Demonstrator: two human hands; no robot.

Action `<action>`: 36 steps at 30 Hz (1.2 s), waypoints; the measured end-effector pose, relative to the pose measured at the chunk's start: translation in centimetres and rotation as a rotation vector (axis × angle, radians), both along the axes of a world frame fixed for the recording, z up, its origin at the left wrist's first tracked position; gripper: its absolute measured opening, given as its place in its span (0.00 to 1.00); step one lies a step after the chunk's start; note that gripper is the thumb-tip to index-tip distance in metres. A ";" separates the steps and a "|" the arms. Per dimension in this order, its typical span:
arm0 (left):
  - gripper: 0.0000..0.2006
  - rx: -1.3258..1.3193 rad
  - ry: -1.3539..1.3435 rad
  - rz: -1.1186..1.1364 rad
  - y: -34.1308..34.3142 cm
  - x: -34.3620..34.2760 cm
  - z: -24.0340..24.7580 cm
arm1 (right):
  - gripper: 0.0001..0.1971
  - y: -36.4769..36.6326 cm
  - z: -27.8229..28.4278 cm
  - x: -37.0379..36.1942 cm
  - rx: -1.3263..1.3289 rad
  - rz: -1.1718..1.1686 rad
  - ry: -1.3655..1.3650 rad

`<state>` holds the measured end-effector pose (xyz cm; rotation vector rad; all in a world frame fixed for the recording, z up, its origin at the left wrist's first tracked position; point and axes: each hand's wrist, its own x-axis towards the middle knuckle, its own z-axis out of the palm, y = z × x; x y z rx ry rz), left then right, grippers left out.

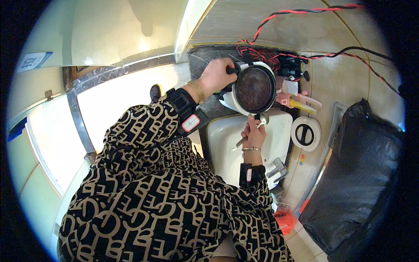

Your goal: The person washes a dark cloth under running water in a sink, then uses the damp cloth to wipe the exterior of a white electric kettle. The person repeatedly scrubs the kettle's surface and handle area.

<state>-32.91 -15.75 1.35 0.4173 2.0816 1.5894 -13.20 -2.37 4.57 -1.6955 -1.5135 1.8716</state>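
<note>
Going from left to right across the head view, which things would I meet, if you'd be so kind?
Blue-and-white sign, dark shoe, left hand, white pot with dark interior, round white lid-like piece, black plastic bag.

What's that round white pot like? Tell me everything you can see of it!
The pot looks smooth and white outside, with a thick black rim. Its open top faces us, showing a dark brown inside; I can't tell whether that's food or bare surface. The left hand grips its black handle. It's at the far end of the white sink. The right hand, holding a metal spoon, is at its near edge, but whether they touch is unclear.
</note>
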 end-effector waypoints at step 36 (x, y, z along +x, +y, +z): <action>0.19 -0.034 0.142 0.034 2.9 -2.2 -1.6 | 0.17 0.1 -0.5 0.4 -0.009 -0.018 0.078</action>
